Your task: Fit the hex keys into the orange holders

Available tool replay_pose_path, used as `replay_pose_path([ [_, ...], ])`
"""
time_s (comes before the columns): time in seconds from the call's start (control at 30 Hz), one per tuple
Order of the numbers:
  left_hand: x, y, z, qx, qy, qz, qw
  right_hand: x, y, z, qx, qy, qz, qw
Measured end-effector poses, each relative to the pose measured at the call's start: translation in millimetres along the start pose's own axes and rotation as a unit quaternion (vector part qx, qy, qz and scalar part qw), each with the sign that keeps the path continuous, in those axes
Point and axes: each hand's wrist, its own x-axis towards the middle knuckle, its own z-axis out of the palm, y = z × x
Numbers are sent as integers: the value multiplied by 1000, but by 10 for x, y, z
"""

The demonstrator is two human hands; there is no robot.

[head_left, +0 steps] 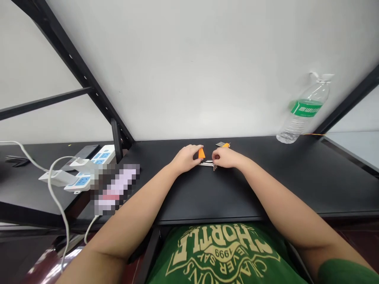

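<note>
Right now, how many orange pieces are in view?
2: one orange piece in the left hand, another orange piece just beyond the right hand; hands may hide more.

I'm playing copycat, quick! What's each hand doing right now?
Left hand: pinching an orange piece.
Right hand: curled beside metal rods; can't tell if it's holding one.

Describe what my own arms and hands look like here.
Your left hand and right hand are bare, without gloves. The left forearm and right forearm are uncovered, with nothing visible at the wrists. A short, green fabric sleeve shows on the right side; no left sleeve shows.
</note>
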Motion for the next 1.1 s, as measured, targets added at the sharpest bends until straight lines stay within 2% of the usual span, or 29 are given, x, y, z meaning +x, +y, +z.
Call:
replay_pose_path([
  [0.27, 1, 9, 5, -10, -8, -11, 1000, -50, -111, 59, -68, 7, -8, 998],
  [0.57, -5, -12, 23, -15, -5, -16, 1000, 20, 73, -8, -36, 31, -54, 997],
  [0.97, 2, 15, 15, -19, -9, -18, 1000, -41, 137, -136, -68, 13, -27, 997],
  [1.1, -2, 15, 18, -25, -4, -14, 1000, -48, 137, -172, -97, -12, -18, 995],
])
